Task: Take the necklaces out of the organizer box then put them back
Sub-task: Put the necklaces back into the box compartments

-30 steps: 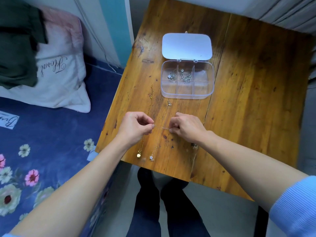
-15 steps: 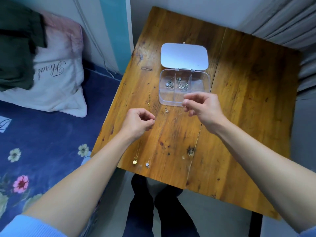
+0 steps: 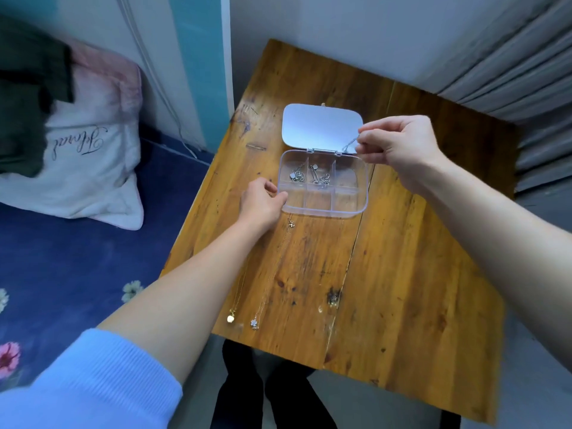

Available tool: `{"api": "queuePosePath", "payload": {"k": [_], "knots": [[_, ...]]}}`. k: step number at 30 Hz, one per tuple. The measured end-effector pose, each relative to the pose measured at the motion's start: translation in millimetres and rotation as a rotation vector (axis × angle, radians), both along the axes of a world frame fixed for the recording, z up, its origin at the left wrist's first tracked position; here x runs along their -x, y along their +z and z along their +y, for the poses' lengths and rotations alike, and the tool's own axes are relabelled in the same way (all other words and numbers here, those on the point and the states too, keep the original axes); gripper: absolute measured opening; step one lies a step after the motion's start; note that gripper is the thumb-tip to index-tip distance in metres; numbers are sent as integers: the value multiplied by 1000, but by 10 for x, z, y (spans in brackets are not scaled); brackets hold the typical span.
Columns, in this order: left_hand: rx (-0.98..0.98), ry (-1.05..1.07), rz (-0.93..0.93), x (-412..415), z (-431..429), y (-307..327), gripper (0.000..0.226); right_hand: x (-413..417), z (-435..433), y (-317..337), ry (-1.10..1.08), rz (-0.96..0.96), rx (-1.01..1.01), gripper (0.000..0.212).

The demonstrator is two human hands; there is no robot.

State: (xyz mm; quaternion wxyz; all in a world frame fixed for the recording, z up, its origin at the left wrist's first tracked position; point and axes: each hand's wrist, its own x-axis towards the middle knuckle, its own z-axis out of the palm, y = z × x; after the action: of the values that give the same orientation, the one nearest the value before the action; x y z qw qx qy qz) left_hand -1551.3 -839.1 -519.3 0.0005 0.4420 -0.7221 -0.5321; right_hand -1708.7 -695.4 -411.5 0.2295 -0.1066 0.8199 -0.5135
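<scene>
Right hand (image 3: 399, 144) grip pinched on silver chain (image 3: 349, 145) above organizer box (image 3: 323, 184); left hand (image 3: 263, 202) grip curled at box's corner. Lower slowly, coil into empty compartment, avoid tangling.

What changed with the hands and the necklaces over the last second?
The right hand lifted a silver chain off the table and carried it above the organizer box, pinched in its fingers. The left hand let go and moved to the box's left edge. Two pendant necklaces stayed on the table.
</scene>
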Motion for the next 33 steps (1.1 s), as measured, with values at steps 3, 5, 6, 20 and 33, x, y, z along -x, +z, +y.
{"api": "queuePosePath", "payload": {"k": [3, 5, 6, 20, 33], "knots": [[-20, -18, -50, 56, 11, -78, 19, 132, 30, -71, -63, 13, -45, 9], [-29, -2, -69, 67, 21, -118, 18, 182, 58, -110, -100, 17, -48, 8], [-42, 13, -68, 70, 29, -129, 16, 200, 73, -129, -117, 22, -43, 8], [-211, 50, -4, 24, 9, -80, 24, 208, 132, -90, -243, 173, 164, 14], [-215, 25, -11, 17, -8, -65, 23, 151, 156, -265, -216, 168, 50, 21]]}}
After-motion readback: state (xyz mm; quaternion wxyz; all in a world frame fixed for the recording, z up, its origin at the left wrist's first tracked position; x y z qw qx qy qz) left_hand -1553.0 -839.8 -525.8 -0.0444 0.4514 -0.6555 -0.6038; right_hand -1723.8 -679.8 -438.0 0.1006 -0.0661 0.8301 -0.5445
